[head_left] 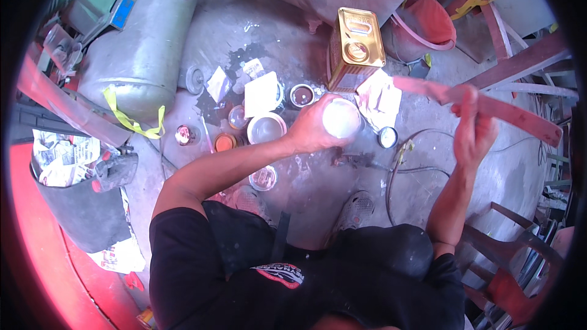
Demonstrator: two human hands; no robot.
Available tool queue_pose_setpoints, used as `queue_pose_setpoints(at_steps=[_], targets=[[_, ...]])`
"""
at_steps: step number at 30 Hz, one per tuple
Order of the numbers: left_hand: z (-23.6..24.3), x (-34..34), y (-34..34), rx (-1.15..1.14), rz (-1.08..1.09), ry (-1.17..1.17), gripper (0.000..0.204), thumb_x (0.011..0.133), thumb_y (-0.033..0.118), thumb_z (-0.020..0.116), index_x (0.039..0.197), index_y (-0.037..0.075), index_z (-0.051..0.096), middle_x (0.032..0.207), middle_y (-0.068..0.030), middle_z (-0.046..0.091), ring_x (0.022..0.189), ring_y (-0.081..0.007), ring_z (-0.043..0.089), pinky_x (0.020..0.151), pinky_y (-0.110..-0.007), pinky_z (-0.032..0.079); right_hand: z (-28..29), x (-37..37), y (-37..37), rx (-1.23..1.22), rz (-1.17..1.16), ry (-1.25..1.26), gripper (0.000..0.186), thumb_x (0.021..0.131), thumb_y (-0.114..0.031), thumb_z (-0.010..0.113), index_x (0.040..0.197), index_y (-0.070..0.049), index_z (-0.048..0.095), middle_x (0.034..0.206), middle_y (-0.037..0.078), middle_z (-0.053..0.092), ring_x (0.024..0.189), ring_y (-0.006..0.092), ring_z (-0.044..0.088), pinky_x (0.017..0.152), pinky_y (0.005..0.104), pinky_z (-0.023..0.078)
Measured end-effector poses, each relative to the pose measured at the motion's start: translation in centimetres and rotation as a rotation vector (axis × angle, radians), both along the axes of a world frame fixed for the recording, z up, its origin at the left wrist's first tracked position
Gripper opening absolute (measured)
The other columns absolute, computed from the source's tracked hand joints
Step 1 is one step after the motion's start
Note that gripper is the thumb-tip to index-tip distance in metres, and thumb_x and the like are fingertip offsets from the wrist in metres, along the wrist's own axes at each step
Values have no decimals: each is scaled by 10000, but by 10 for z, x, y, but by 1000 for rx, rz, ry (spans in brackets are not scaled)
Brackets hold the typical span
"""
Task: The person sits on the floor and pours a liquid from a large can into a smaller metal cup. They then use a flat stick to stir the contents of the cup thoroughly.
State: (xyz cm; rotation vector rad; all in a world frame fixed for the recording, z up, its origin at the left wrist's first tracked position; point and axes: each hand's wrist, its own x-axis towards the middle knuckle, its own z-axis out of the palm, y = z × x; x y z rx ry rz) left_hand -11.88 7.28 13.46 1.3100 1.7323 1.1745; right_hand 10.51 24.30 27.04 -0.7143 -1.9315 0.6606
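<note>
My left hand [310, 127] is wrapped round a cup of white liquid [342, 118], its round open top facing up. Off to the right, my right hand [475, 127] grips a long flat reddish stick [516, 120], whose left end is smeared by motion. The stick is apart from the cup. Beyond my left hand stand a small open tin with dark contents [302, 95] and a tall gold metal can [359, 55]. Left of that hand sit a round whitish tub [266, 129] and an orange-brown cup [224, 142]. A small round container [387, 137] stands right of the cup.
A large metal tank [147, 43] lies at the far left. Crumpled paper [380, 101] lies by the gold can, and a pink-red bucket [428, 21] stands behind it. A hose [422, 170] crosses the floor. Newspapers fill a dark bin [79, 208] at left.
</note>
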Motion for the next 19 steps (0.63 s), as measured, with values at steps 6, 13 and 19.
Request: queue_pose_setpoints(at_steps=[6,13,19], targets=[[-14,-9,-14,15,29,64,834,663,337,943,1311,47,505,1161,-124,684,1108,-234,672,965,-371,526,-46,-80,103,463,-65,-589,231,1013,-269,549,1154,-116,649,1083,178,684,895,423,676,761,474,554],[11,-26,-14,94,163,-19,780,678,274,948,1284,26,524,1151,-81,657,1085,-174,632,965,-333,507,-123,-167,96,479,8,-865,437,962,-450,583,1060,-35,678,1056,214,638,943,391,692,799,523,567],[32,-69,-28,120,309,7,842,659,330,964,1299,17,515,1160,-108,669,1094,-189,646,966,-341,520,-122,-160,94,309,60,-902,645,955,-652,517,1238,-100,696,1217,194,638,1111,374,666,852,476,573]])
